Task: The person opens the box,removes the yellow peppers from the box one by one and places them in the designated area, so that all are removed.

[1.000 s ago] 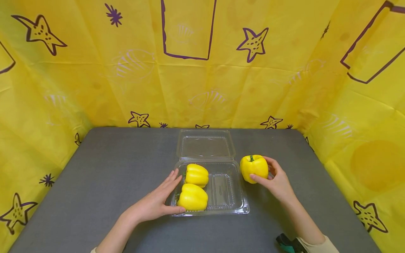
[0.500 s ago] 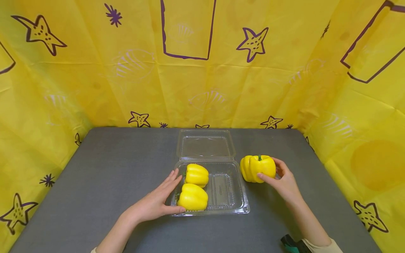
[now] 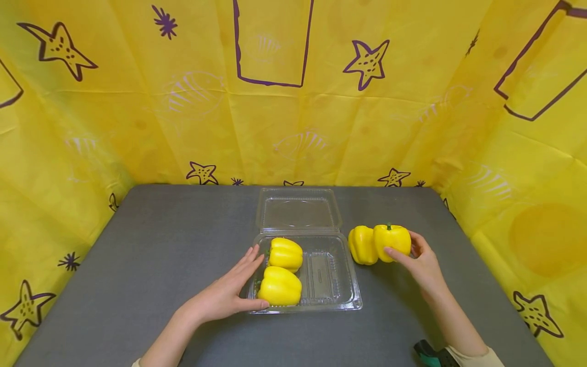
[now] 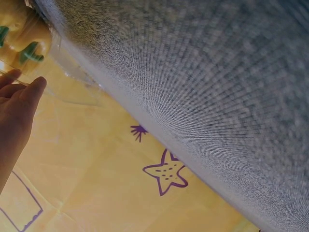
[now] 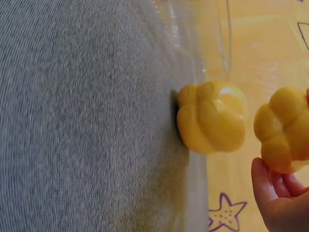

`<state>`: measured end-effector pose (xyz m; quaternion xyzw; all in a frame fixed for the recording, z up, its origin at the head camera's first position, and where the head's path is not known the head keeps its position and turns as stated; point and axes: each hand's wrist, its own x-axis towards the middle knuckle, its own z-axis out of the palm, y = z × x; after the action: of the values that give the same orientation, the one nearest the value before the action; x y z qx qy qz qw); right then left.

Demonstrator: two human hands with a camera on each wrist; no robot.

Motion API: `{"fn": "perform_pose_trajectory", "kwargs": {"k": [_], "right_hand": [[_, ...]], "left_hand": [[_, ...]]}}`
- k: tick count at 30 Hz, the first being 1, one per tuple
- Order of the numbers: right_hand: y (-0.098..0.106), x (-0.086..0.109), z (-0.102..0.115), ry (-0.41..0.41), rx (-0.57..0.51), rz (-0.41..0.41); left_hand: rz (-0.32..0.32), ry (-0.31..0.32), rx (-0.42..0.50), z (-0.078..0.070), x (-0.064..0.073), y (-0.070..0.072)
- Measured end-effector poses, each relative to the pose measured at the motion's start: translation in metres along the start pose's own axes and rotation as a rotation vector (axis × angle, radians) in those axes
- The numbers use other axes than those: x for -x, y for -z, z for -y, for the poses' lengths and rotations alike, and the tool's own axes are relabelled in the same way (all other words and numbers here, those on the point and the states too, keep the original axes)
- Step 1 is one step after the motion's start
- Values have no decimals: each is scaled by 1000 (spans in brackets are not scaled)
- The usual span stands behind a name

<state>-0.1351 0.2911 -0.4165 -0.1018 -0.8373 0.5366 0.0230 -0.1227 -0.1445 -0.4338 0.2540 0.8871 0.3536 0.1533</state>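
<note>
Spread along the left side of a clear plastic clamshell container [image 3: 323, 278], my left hand [image 3: 224, 293] touches its rim with nearly straight fingers and thumb. Two yellow bell peppers lie in the container's left half, one at the back [image 3: 285, 254] and one in front [image 3: 279, 286]. My right hand [image 3: 425, 265] grips another yellow bell pepper [image 3: 393, 241], stem up. In the right wrist view, this held pepper [image 5: 285, 128] hangs above the table. A further yellow bell pepper [image 3: 361, 245] stands on the table right of the container, partly hidden behind the held one.
The container's lid [image 3: 298, 209] lies folded back behind its base. A grey cloth covers the table [image 3: 183, 229]. Yellow curtains [image 3: 293, 117] with starfish drawings enclose the back and sides. A dark and green strap [image 3: 428, 354] is near the right wrist.
My right hand has moved rightward with its bell pepper, uncovering more of the pepper standing on the table. The left hand and the container have stayed in place.
</note>
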Motion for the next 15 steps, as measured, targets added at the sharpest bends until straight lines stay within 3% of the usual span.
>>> {"fn": "perform_pose_trajectory", "kwargs": {"k": [15], "right_hand": [[12,-8,-11,-87,3,-5]], "left_hand": [[-2,0,-6,0,0,0]]}}
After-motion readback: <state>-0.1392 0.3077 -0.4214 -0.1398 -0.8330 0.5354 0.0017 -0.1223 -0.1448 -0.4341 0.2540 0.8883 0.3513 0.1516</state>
